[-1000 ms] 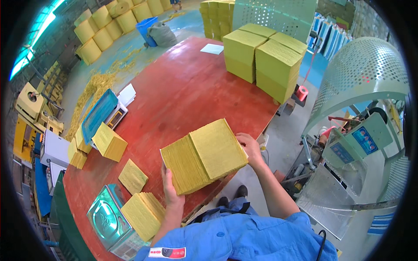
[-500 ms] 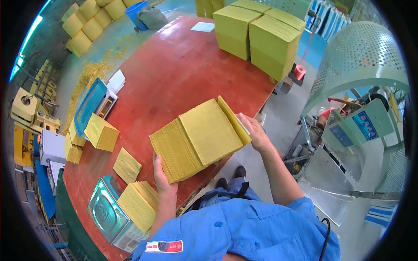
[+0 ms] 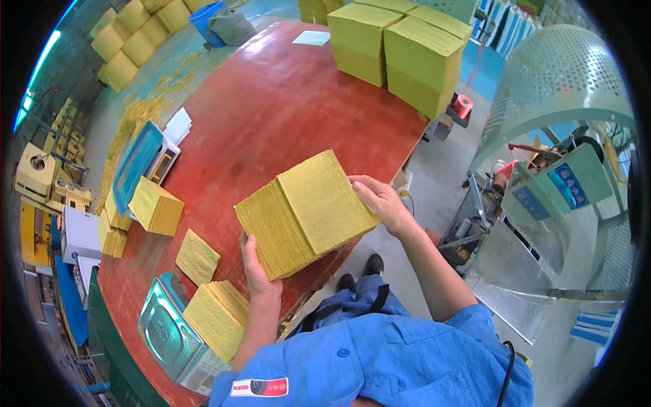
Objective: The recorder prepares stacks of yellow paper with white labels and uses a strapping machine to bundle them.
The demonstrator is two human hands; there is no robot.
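A thick stack of yellow paper sheets [image 3: 324,198] is held tilted between my two hands above the near edge of the red table. Its left part shows layered sheet edges and its right part a smooth flat face. My left hand [image 3: 256,270] grips the lower left end, thumb along the side and the other fingers hidden beneath. My right hand [image 3: 381,202] presses on the right end, with fingertips at its upper edge. Left of the stack, a flat yellow piece [image 3: 197,257] lies on the table beside a small bundle of yellow paper [image 3: 215,320].
The bundle leans against a shiny metal scale [image 3: 163,325]. Another scale with a blue tray [image 3: 139,163] stands at the table's left edge, by a yellow block [image 3: 156,207]. Tall yellow paper stacks [image 3: 420,64] occupy the far right corner. A perforated metal guard [image 3: 559,81] covers machinery on the right.
A thin slab that leaned apart at the stack's right end no longer shows separately. My right hand has moved left against that end; my left hand keeps its hold.
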